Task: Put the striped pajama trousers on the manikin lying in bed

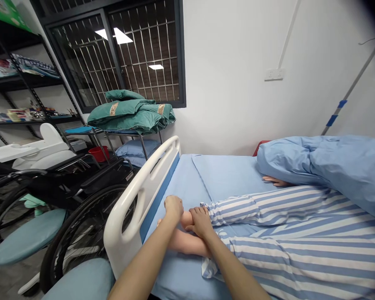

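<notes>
A figure with smooth pink legs, seemingly a care manikin, lies on the bed in blue-and-white striped trousers [278, 250]. My left hand [173, 205] is closed around the far foot, whose toes it hides. My right hand [201, 221] wraps over the far ankle [186, 219], just below the trouser cuff. Closer to me, the near leg [189, 244] rests on the blue sheet [228, 171], passing beneath my forearms. Its cuff is pushed up a little above the ankle.
A white bed end board [140, 187] rises left of the feet. Beyond it stand a wheelchair [90, 196] and teal stools [81, 281]. A blue quilt [328, 162] covers the figure's upper body, with one hand [275, 181] showing. Folded green bedding [131, 112] lies under the window.
</notes>
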`<state>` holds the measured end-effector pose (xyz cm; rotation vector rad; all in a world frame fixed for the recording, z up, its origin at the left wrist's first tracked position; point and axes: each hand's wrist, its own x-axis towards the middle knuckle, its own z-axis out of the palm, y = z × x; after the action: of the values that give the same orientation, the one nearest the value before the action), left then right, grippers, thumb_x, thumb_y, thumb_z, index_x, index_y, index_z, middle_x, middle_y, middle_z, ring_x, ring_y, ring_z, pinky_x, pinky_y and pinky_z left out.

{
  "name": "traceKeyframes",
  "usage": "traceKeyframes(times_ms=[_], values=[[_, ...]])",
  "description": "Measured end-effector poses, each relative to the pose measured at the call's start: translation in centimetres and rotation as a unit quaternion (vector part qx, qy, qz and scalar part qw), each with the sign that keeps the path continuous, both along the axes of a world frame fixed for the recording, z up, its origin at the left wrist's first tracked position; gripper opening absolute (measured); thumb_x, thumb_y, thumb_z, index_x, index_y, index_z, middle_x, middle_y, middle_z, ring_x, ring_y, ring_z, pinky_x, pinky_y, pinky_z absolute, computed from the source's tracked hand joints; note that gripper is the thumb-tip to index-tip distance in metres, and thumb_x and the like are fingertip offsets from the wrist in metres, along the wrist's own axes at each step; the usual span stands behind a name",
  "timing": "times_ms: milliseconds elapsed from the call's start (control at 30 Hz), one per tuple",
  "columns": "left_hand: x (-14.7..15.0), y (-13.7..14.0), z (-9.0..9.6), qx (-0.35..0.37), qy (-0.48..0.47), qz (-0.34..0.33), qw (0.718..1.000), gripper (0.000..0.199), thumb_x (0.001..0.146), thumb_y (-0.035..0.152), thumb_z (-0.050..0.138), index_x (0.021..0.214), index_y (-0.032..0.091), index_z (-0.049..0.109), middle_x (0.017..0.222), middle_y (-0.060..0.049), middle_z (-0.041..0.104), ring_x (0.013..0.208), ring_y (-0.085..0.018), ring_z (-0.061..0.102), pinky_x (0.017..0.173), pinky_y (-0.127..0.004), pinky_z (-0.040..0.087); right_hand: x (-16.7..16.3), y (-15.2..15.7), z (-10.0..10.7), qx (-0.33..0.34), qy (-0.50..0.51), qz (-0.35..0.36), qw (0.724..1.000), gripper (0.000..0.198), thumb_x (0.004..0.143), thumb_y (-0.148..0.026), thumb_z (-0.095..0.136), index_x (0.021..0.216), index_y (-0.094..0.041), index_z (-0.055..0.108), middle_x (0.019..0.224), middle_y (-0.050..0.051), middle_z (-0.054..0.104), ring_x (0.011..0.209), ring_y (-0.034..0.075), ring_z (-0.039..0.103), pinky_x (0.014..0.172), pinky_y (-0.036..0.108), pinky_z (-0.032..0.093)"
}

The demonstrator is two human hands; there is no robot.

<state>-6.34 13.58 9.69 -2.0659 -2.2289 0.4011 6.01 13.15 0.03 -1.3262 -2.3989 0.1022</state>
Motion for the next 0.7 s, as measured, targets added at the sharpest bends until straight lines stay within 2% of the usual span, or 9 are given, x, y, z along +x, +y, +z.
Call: traceKeyframes(times_ms=[200, 400, 533, 700], values=[[-0.3, -2.6, 1.6, 0.052, -0.006, -0.014, 0.999, 0.033, 0.077, 0.016, 0.035, 0.098, 0.010, 0.059, 0.096, -0.018, 0.059, 0.090, -0.020, 0.055, 0.069, -0.028, 0.044, 0.1, -0.1, 0.1, -0.001, 0.002, 0.001, 1.000, 0.056, 0.055, -0.052, 0.065, 0.099, -0.021, 0.052, 0.093, 0.006, 0.056, 0.094, 0.023, 0.046, 0.096, 0.040, 0.015], [-1.0, -4.0, 2.4, 0.064, -0.006, 0.018, 0.998, 0.038, 0.080, 0.021, 0.029, 0.106, 0.006, 0.053, 0.086, -0.019, 0.062, 0.081, -0.022, 0.059, 0.066, -0.031, 0.044, 0.1, -0.1, -0.1, 0.005, 0.006, 0.004, 1.000, 0.054, 0.054, -0.051, 0.066, 0.097, -0.021, 0.052, 0.092, 0.005, 0.056, 0.094, 0.023, 0.045, 0.095, 0.040, 0.016], [-1.1, -3.6, 2.6, 0.054, -0.005, 0.018, 0.998, 0.037, 0.080, 0.025, 0.031, 0.100, 0.010, 0.058, 0.090, -0.017, 0.063, 0.083, -0.022, 0.059, 0.067, -0.031, 0.044, 0.1, 0.0, -0.4, 0.011, 0.014, 0.003, 1.000, 0.055, 0.053, -0.050, 0.067, 0.097, -0.021, 0.052, 0.092, 0.006, 0.056, 0.094, 0.024, 0.046, 0.095, 0.040, 0.015], [-1.0, -1.3, 2.7, 0.011, 0.006, 0.037, 0.999, 0.030, 0.074, 0.024, 0.041, 0.090, 0.013, 0.064, 0.086, -0.015, 0.065, 0.078, -0.022, 0.060, 0.067, -0.032, 0.045, 0.1, 0.1, -0.3, 0.005, 0.009, 0.001, 1.000, 0.055, 0.054, -0.051, 0.066, 0.098, -0.021, 0.052, 0.092, 0.006, 0.056, 0.095, 0.024, 0.045, 0.095, 0.040, 0.014]])
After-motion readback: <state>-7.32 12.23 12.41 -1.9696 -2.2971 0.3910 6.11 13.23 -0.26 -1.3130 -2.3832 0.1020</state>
